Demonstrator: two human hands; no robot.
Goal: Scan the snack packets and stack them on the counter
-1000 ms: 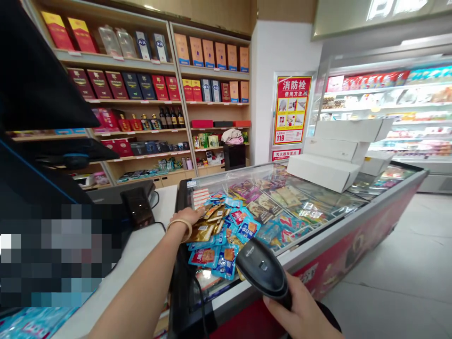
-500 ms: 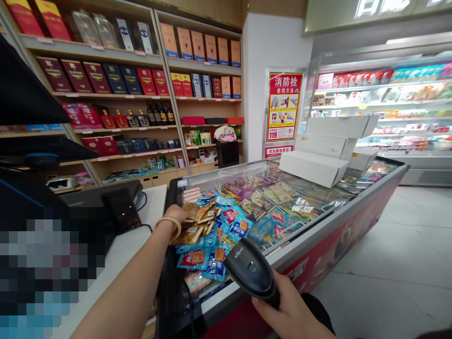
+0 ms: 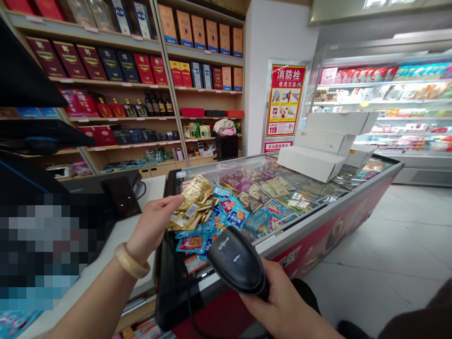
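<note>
This is a shop: wooden shelves of boxed liquor (image 3: pixel 92 68) rise well beyond the left hand (image 3: pixel 152 225), and a refrigerated display case (image 3: pixel 384 108) glows far past the right hand (image 3: pixel 278 306). A glass-topped chest freezer (image 3: pixel 310 221) runs out from just beyond both hands, its flat lid giving a surface for a loose heap of snack sachets. Stacked white cartons (image 3: pixel 310 163) sit on the lid's far side, well past the fingertips and clear of that heap. Blue snack sachets (image 3: pixel 192 243) lie just below the left fingers (image 3: pixel 171 203), and a white counter (image 3: pixel 106 245) with a dark payment terminal (image 3: pixel 122 197) lies to their left. Those fingers stay close together, with gold foil sachets (image 3: pixel 190 202) fanned up against them, seemingly pinched, though the exact grip is partly hidden. The right fingers (image 3: pixel 263 280) are clamped around a black handheld barcode scanner (image 3: pixel 235 261), its head angled toward the left hand. Compared with the earlier frame, the left hand has risen off the heap and turned, lifting the gold sachets clear, and the bangle (image 3: pixel 130 260) shows more fully on the wrist
</note>
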